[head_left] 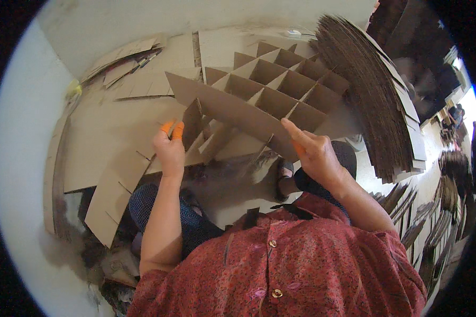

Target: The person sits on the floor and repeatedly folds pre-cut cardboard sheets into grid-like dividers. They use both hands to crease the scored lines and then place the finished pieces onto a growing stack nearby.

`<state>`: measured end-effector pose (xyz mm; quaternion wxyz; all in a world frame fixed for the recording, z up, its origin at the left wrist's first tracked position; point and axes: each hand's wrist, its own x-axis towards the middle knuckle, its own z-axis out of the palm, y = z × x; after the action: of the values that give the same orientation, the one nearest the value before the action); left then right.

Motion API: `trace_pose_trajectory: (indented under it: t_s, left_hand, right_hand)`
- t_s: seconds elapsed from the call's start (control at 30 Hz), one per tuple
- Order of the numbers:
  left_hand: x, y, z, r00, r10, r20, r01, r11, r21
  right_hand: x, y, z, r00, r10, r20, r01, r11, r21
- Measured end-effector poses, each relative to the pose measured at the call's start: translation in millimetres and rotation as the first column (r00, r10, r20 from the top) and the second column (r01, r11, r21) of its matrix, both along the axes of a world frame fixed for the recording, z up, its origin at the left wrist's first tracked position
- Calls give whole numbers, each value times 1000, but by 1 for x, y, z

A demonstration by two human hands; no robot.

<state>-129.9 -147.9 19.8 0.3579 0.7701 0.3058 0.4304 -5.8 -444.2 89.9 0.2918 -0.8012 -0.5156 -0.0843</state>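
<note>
My right hand grips the near right end of a long brown cardboard divider strip, which slants away to the upper left. My left hand, with orange covers on its fingertips, is closed on a second slotted cardboard strip. This strip runs from near the long strip down to the lower left, and dark slots show along it. The two strips cross or meet near my left fingers; how far they are slotted together I cannot tell. Just beyond them lies a cardboard divider grid of crossed strips with open square cells.
A tall curved stack of cardboard strips stands at the right. Loose cardboard pieces lie at the back left of the cardboard-covered work surface. More cardboard bundles fill the lower right. A wall borders the left; a person is far right.
</note>
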Motion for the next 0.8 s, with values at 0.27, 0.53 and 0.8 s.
trace_pose_trajectory:
  t_s: [0.27, 0.53, 0.8]
  left_hand:
    - [-6, -30, 13, 963, -116, 243, -32, 847, 531]
    - [-7, -111, -3, 847, -518, -120, 528, 794, 301]
    - [-6, -96, -2, 824, -567, -8, 557, 807, 195]
  right_hand:
    - [18, -6, 3, 999, 4, -39, -5, 1000, -25]
    - [18, -1, 9, 999, -5, -53, 2, 999, -50]
    - [16, -2, -16, 997, 49, -57, -53, 995, -88]
